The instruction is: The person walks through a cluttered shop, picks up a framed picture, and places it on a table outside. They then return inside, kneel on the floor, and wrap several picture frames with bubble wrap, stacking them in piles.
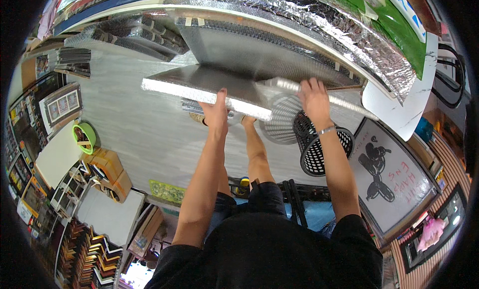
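Note:
My left hand [215, 112] grips the near edge of a flat bubble-wrapped panel [197, 94], thumb on top and fingers underneath. The panel lies tilted, its white foamy edge toward me. My right hand [314, 102] is closed over the edge of a second wrapped panel [349, 107], whose pale edge runs right from the hand. Below the right forearm, a black perforated basket [313, 157] leans over. A blurred grey ribbed shape [283, 120] sits beside it; I cannot tell what it is.
A large wrapped panel [249, 47] leans at the back, with stacked wrapped packages [134, 37] to its left. At right stand a white tabletop [399, 107] and a framed balloon-dog picture [389, 174]. A green bucket [85, 138] and cardboard box [107, 172] are at left.

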The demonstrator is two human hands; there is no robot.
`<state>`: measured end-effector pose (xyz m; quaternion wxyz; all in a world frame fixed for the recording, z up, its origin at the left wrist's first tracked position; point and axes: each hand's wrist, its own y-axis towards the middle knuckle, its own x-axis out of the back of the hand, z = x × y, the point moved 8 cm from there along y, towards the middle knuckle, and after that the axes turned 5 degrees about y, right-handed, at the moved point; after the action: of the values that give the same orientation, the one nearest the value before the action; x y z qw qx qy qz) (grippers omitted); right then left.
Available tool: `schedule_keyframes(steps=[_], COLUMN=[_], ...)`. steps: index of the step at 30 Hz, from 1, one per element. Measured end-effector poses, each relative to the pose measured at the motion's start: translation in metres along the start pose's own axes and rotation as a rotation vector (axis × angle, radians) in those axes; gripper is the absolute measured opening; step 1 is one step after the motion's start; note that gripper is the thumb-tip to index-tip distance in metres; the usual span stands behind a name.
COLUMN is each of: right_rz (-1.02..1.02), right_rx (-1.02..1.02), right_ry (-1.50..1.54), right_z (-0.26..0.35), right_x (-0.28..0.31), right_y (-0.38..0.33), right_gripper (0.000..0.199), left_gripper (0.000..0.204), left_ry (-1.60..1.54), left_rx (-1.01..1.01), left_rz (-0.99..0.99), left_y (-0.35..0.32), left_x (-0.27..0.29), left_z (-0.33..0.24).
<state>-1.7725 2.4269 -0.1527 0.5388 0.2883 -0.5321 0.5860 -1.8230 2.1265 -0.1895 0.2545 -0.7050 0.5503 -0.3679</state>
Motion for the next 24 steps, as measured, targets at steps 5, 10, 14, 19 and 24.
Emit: schedule_keyframes(steps=[5,10,14,19,24], right_rz=[0.086,0.098,0.039,0.16,0.308], right_rx=[0.121,0.126,0.104,0.072,-0.036], right_ry=[0.045,-0.033,-0.024,-0.085,0.053], right_z=[0.021,0.038,0.042,0.049,0.048], right_x=[-0.004,-0.011,-0.012,-0.024,-0.045], right_y=[-0.029,-0.035,-0.042,-0.068,-0.1], right_gripper=[0.024,0.026,0.026,0.03,0.046], left_gripper=[0.064,0.064,0.077,0.076,0.07], left_ry=[-0.143,-0.136,-0.125,-0.025,0.019], left_rx=[-0.11,-0.085,-0.197,-0.163,-0.183], left_rz=[0.037,-0.003,0.01,-0.05,-0.061], left_y=[0.01,-0.004,-0.007,-0.012,-0.025], left_x=[0.016,0.028,0.032,0.045,0.057], left_z=[0.03,0.036,0.035,0.037,0.026])
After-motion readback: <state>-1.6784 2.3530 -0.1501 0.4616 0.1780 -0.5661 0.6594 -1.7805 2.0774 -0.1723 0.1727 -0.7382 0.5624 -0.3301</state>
